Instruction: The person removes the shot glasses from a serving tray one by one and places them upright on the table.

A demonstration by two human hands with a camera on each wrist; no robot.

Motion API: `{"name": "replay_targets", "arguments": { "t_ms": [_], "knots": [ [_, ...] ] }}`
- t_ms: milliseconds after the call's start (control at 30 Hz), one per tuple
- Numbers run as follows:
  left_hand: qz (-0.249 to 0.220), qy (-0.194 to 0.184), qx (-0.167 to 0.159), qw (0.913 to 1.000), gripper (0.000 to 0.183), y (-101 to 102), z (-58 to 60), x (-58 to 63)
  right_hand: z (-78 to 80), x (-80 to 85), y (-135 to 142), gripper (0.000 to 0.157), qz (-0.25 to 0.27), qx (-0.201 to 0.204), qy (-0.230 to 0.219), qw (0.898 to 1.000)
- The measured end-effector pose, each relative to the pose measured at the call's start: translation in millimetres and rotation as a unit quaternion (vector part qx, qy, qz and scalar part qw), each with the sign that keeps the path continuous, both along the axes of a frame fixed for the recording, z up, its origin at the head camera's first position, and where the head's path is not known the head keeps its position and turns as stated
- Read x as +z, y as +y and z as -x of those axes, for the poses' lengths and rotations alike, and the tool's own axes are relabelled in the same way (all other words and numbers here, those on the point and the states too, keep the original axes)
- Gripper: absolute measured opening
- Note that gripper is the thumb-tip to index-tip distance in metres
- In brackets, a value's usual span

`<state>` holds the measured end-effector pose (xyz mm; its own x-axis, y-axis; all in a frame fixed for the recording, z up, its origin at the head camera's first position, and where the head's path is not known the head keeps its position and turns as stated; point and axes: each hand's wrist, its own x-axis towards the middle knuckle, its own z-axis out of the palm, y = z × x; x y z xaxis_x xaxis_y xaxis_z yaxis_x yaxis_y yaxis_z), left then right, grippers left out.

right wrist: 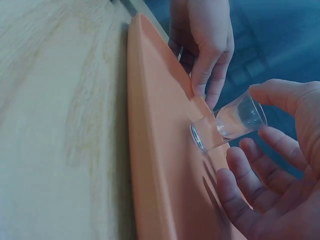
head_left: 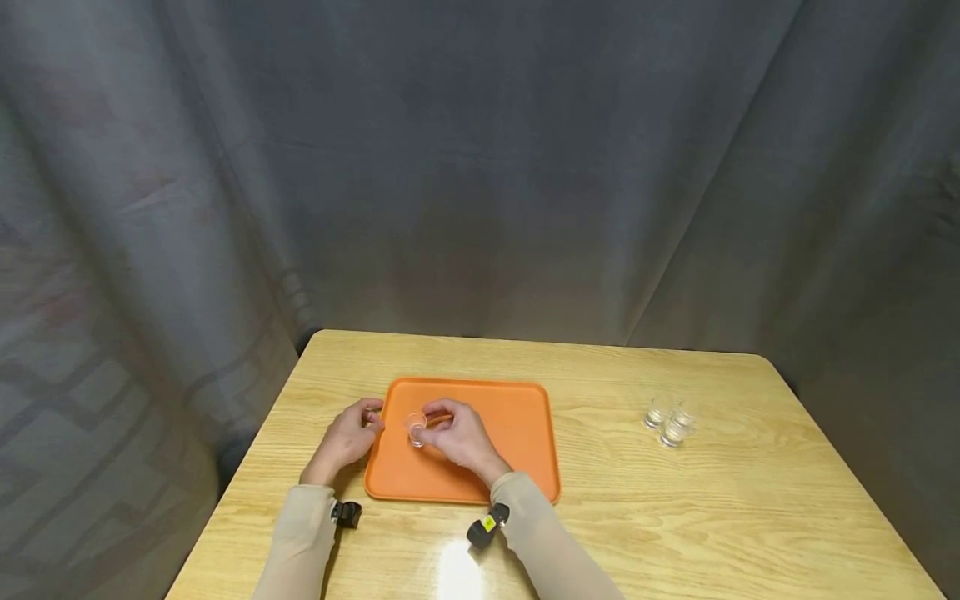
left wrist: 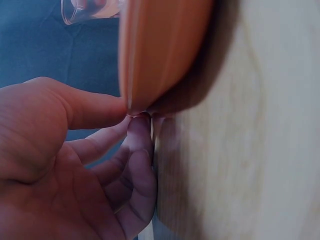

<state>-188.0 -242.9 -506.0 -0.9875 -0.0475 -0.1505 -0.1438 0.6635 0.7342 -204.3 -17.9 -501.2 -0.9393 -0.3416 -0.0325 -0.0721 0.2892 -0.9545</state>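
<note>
My right hand (head_left: 461, 437) pinches the rim of a small clear shot glass (right wrist: 232, 125) between thumb and forefinger, the other fingers loosely bent. In the head view, this shot glass (head_left: 417, 427) stands over the left part of an orange tray (head_left: 495, 425), its thick base at or very near the tray's surface. My left hand (head_left: 348, 435) holds the tray's left edge. In the left wrist view, the thumb lies against the tray's rim (left wrist: 160, 50), with the fingertips curled at its underside.
Several small clear glasses, clustered together (head_left: 672, 432), stand on the wooden table (head_left: 750, 483) to the right of the tray. Grey curtains (head_left: 480, 167) hang behind the table and along both sides.
</note>
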Motion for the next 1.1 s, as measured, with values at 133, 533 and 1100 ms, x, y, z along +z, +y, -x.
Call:
{"name": "replay_targets", "arguments": {
  "t_ms": [133, 533, 1100],
  "knots": [
    [0.001, 0.001, 0.003, 1.0, 0.043, 1, -0.3, 0.5, -1.1, -1.2, -1, 0.034, 0.002, 0.0, 0.01, 1.0],
    [0.004, 0.007, 0.005, 1.0, 0.042, 0, -0.9, -1.0, -2.5, -2.5, -4, 0.034, -0.018, -0.005, 0.028, 0.999],
    [0.004, 0.0, 0.0, 1.0, 0.043, 1, 0.0, 1.2, -2.8, 5.9, 6, 0.035, -0.014, -0.023, 0.024, 0.999]
  ]
}}
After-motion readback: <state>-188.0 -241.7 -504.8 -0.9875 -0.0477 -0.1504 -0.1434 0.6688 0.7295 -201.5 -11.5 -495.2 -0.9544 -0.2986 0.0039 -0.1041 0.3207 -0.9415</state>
